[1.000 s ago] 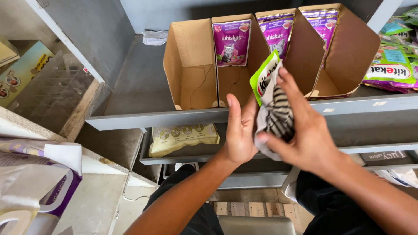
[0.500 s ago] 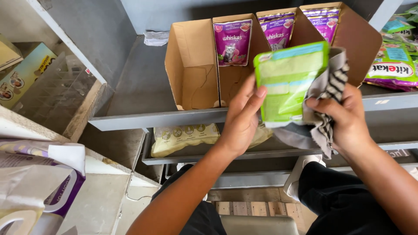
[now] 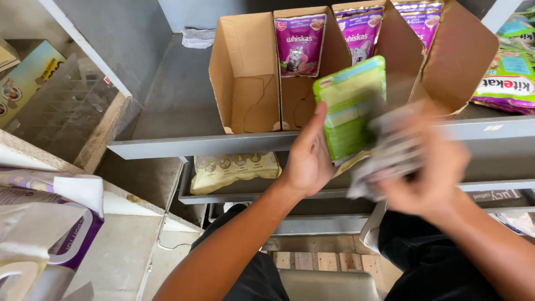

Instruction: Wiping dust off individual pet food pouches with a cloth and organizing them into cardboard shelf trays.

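My left hand [image 3: 307, 155] grips a green pet-food pouch [image 3: 350, 106] by its left edge and holds it upright in front of the grey shelf [image 3: 195, 146]. My right hand [image 3: 432, 164] is blurred with motion and clutches a striped black-and-white cloth [image 3: 390, 151] against the pouch's lower right side. Behind the pouch stand open cardboard display boxes [image 3: 245, 72]. The leftmost box is empty, and the ones beside it hold purple pouches [image 3: 300, 44].
A green and purple bag [image 3: 504, 83] lies on the shelf at far right. On the lower shelf lies a pale yellow bag [image 3: 234, 170]. A wire rack [image 3: 61, 106] and a colourful carton [image 3: 19, 83] stand at left, and a white and purple bag [image 3: 50, 223] sits at lower left.
The pouch has shifted right and turned narrower toward me. My right hand has dropped with the cloth from the pouch's right edge to its lower right, and it moves fast.
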